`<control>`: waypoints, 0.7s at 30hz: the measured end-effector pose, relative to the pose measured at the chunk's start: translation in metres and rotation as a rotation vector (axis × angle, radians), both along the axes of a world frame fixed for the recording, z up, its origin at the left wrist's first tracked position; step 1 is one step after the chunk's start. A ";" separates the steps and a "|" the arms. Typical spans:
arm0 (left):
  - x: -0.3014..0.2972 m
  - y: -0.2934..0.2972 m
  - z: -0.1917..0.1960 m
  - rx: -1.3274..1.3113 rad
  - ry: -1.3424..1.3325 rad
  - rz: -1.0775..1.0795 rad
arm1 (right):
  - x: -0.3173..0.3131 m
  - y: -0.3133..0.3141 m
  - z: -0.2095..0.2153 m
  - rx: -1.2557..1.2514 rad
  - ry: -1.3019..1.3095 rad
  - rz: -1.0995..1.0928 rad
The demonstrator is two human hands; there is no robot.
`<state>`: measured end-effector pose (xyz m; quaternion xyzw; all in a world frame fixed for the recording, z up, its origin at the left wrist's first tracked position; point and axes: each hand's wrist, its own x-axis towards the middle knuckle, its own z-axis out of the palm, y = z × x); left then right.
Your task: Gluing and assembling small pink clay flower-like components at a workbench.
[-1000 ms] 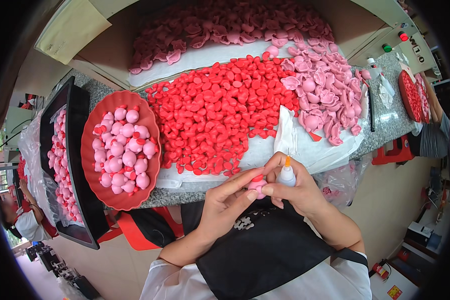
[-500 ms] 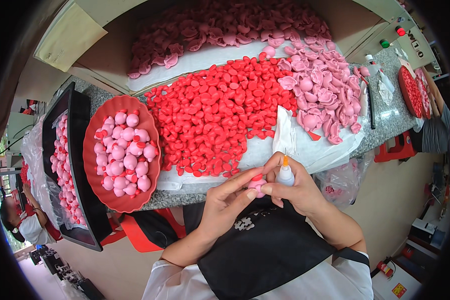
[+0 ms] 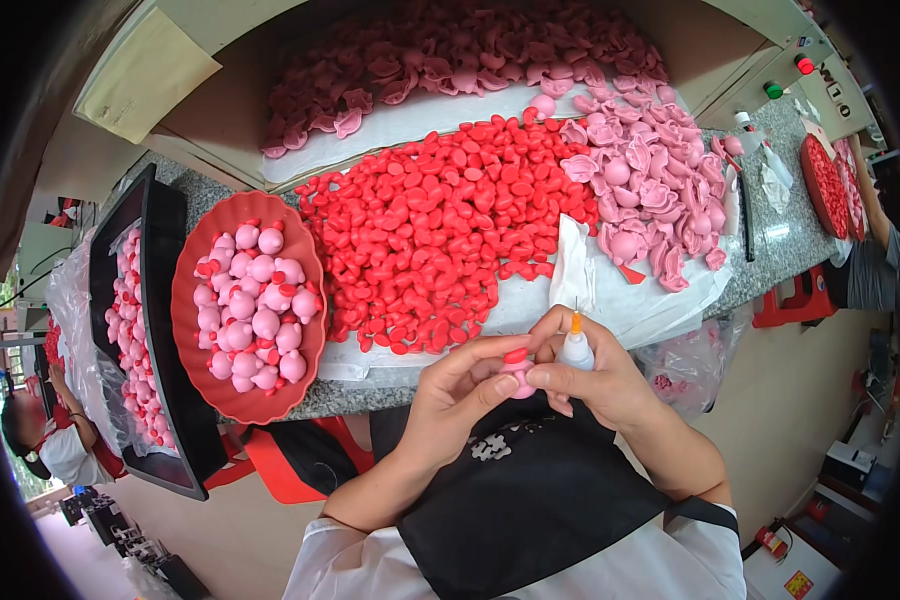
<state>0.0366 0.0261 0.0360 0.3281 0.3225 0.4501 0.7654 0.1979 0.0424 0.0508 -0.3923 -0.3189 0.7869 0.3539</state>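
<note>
Just past the black apron, my two hands meet at the near edge of the bench. My left hand [image 3: 458, 392] pinches a small pink rounded plastic part [image 3: 520, 386] between thumb and fingertips. A red piece [image 3: 515, 356] sits on top of it. My right hand [image 3: 610, 388] is closed around a small translucent squeeze bottle [image 3: 576, 351], which points upward with an orange collar and a thin needle tip. The right thumb and fingertips also touch the pink part. Beyond lies a wide heap of small glossy red pieces [image 3: 420, 230].
Pink petal-like shells [image 3: 650, 180] are heaped right of the red pieces, with more inside the box at the back. At left stand a red scalloped bowl [image 3: 192, 370] of pink-and-red parts and a black tray [image 3: 205, 440]. White paper [image 3: 574, 270] lies ahead of my right hand.
The whole view has shifted slightly. Both hands stay together with the same grips on the pink part and the bottle; the red piece on top shows a little more.
</note>
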 end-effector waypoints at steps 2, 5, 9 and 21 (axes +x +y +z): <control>0.000 0.001 0.001 -0.006 0.016 0.013 | 0.000 0.002 0.000 -0.017 -0.006 0.013; 0.000 0.001 0.001 -0.006 0.018 0.028 | -0.001 0.005 0.001 -0.004 -0.021 0.025; 0.002 0.002 -0.001 -0.001 0.028 0.044 | 0.000 0.007 0.001 -0.013 -0.024 0.026; 0.014 0.002 -0.004 -0.169 -0.341 0.148 | -0.018 -0.011 -0.015 0.974 -0.625 -0.428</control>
